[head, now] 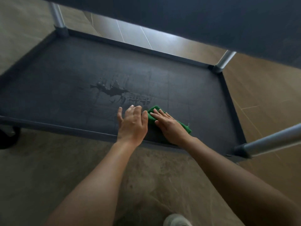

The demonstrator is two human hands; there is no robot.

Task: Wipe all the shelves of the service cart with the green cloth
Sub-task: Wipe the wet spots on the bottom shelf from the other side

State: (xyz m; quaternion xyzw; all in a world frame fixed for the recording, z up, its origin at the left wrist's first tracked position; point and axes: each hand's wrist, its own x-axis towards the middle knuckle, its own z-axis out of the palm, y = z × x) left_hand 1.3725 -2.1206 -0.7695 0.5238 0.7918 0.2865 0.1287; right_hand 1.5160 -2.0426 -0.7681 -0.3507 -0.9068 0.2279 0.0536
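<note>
The dark grey bottom shelf point(65, 75) of the service cart fills the middle of the head view. A small puddle of water point(110, 89) with wet streaks lies near its centre. The green cloth point(151, 115) lies flat on the shelf near the front rim. My right hand point(169, 126) presses on the cloth with straight fingers. My left hand point(132, 123) rests just left of it, fingers slightly bent; its fingertips touch the shelf at the cloth's left edge and hold nothing.
The cart's upper shelf point(211, 22) hangs over the back right. Silver posts stand at the back left point(57, 15), back right point(225, 60) and front right point(273, 141) corners. A black caster point(8, 136) sits at the left. My shoe point(175, 220) is on the floor below.
</note>
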